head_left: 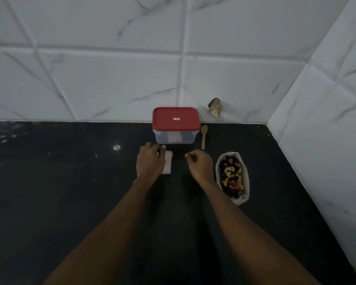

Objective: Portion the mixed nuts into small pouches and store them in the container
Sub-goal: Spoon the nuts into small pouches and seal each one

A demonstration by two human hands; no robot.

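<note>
**Pouch stack under my left hand, nuts off to the right**

Nearest me, both forearms reach over the dark table (70,182); my left hand (150,161) lies curled over a pale stack of pouches (168,164), its long axis running away from me; whether it pinches one I cannot tell; my right hand (200,164), loosely curled and apparently empty, sits nearer the open bag of mixed nuts (232,177); beyond lie the wooden spoon (203,136) and the container (176,126), red lid on.

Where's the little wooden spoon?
In the head view, the spoon lies on the black counter, just right of the red-lidded container and behind the bag of nuts.
</note>
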